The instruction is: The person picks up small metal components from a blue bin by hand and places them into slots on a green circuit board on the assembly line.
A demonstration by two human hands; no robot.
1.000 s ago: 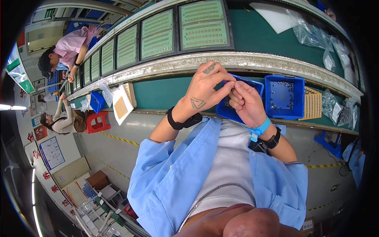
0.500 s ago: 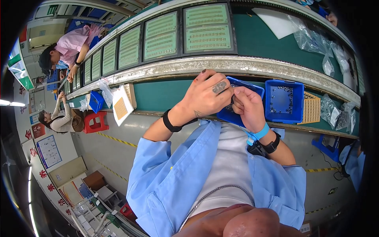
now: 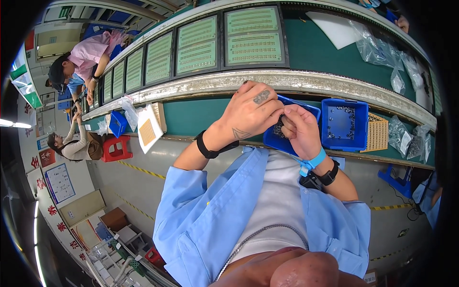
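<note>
Works fingertip to fingertip over the left blue bin (image 3: 273, 143), just right of centre in the frame, with small dark parts (image 3: 277, 129) visible inside. Has turned the left hand (image 3: 251, 112) knuckles-up since a second ago, with fingers curled narrow, leaving the handling mostly hidden. Holds the right hand (image 3: 303, 131) in a narrow pinch; cannot tell of any part in either hand. Has, farther right, the second blue bin (image 3: 341, 145) and a perforated tan board (image 3: 377, 132).

A partly hidden blue bin (image 3: 281, 144) of small dark parts (image 3: 278, 129) sits askew on the green bench (image 3: 191, 114).
</note>
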